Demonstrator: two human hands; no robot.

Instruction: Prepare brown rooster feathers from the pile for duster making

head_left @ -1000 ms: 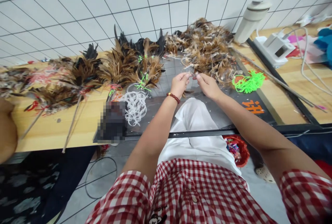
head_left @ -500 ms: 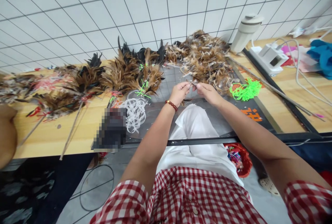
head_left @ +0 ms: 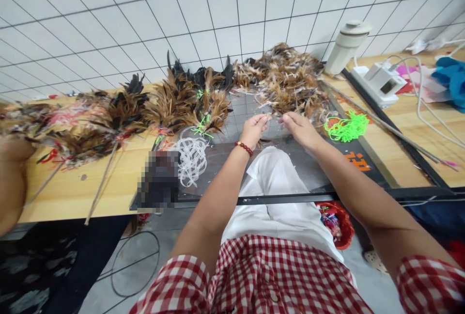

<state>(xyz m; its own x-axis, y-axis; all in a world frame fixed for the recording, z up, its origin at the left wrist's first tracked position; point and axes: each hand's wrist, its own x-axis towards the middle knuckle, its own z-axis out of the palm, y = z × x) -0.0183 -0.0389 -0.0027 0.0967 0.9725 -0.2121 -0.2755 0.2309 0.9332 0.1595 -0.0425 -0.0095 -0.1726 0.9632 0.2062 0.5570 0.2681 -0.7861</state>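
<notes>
My left hand point(head_left: 253, 130), with a red bead bracelet point(head_left: 243, 147) at the wrist, is pinched shut over the glass table top point(head_left: 290, 168). My right hand point(head_left: 301, 129) is pinched shut a few centimetres to its right. Between the fingertips runs something thin and small, perhaps a feather or a thread; I cannot make it out. Both hands hover just in front of a heap of loose brown feathers point(head_left: 290, 79). A coil of clear white strips point(head_left: 191, 156) lies to the left of my left hand.
Finished brown-and-black feather dusters point(head_left: 119, 110) with thin sticks lie along the wooden bench at left. Neon green ties point(head_left: 345, 126) sit at right, with a white bottle point(head_left: 345, 45), a white device point(head_left: 381, 81) and cables beyond. Another person's arm point(head_left: 12, 178) shows at far left. A red basket point(head_left: 336, 222) sits under the table.
My two hands have drawn slightly apart, the right one shifting right. The camera tilted a little between the first frame and now.
</notes>
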